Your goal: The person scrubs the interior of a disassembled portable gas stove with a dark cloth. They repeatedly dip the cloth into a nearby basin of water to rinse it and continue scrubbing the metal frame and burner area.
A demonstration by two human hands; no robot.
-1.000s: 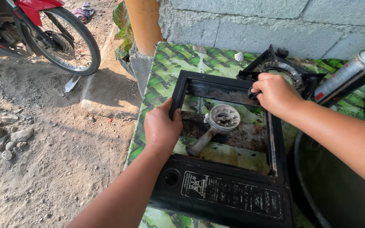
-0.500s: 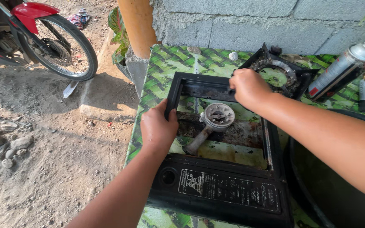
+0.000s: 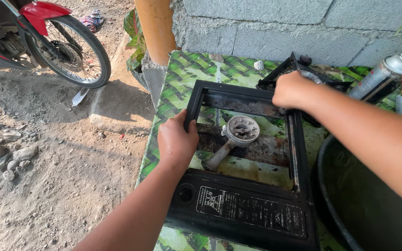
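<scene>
Left hand (image 3: 177, 139) clamped on the black stove frame's (image 3: 250, 211) left rail, thumb inside; right hand (image 3: 293, 89) closed over its far right corner (forearms stretched forward). Frame flat on the green patterned table (image 3: 182, 79), burner (image 3: 242, 129) inside.

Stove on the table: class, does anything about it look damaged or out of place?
Yes. The stove frame is stripped open: its burner sits exposed over rusty, grimy metal, and the pan support lies detached behind it. The left hand and right hand grip the frame's edges.
</scene>
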